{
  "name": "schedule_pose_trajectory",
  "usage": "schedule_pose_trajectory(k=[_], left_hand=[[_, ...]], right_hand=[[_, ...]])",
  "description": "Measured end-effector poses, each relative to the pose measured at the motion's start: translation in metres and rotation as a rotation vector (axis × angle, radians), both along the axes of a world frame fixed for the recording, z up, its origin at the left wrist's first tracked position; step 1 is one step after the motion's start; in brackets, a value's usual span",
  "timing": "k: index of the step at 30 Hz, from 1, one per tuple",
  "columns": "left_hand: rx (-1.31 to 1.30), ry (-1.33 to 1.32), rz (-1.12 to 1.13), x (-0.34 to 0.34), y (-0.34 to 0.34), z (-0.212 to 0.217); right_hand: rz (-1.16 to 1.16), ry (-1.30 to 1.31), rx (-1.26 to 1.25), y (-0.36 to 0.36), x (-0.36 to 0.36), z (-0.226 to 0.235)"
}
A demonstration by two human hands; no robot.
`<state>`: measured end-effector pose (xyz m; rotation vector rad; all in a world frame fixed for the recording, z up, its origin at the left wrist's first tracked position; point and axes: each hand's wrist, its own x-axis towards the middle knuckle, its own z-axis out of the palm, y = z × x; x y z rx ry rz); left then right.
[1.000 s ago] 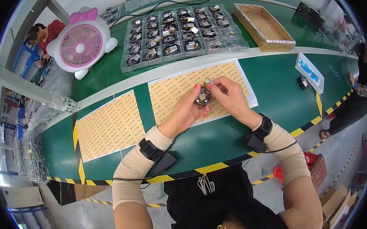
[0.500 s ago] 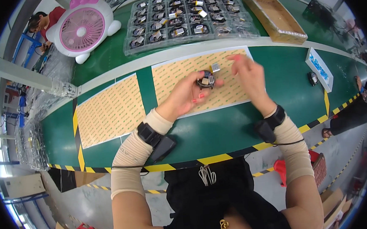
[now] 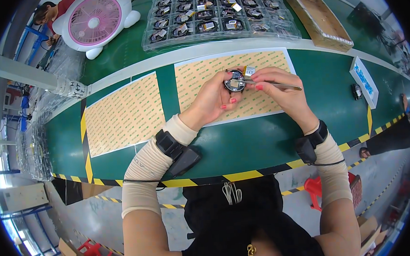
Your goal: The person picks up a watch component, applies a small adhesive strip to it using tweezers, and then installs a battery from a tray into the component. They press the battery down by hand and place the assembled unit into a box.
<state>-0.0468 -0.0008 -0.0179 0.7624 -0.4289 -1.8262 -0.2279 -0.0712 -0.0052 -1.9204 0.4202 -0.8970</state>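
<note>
My left hand (image 3: 211,98) is closed around a round black device part (image 3: 233,82) with exposed circuitry, held over the right-hand sheet. A small silver battery (image 3: 249,71) with a yellow end sits at the part's upper right edge, close to my right fingers. In my right hand (image 3: 286,90) a pair of metal tweezers (image 3: 282,85) is pinched, lying nearly level, with its tips over the open face of the part. What exactly the tips touch is too small to tell.
Two tan sheets with green print, one at left (image 3: 124,116) and one (image 3: 196,68) under my hands, lie on the green bench. Behind stand a clear compartment tray (image 3: 223,38) of similar parts, a cardboard box (image 3: 329,39) and a pink-and-white fan (image 3: 94,23). Rightward are a shallow white box (image 3: 373,95) and a black part (image 3: 356,91).
My right hand has come left to the round part, and the tweezers now show in it with their tips at the part. My left hand keeps its hold, the part's face turned further up.
</note>
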Motion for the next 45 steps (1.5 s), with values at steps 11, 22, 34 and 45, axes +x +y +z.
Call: schedule_pose_trajectory(k=[11, 22, 34, 45], left_hand=[[-0.037, -0.095, -0.098, 0.004, 0.002, -0.003], [0.017, -0.129, -0.094, 0.000, 0.000, -0.004], [-0.023, -0.133, -0.079, 0.001, -0.002, -0.003], [-0.015, -0.116, -0.099, -0.003, -0.006, -0.009]], right_hand=[[0.005, -0.035, 0.471, -0.009, -0.004, -0.002], [-0.007, -0.382, 0.966, -0.021, -0.007, -0.005], [-1.103, -0.091, -0.202, -0.194, -0.084, 0.007], [-1.086, 0.951, -0.579, -0.179, -0.079, 0.011]])
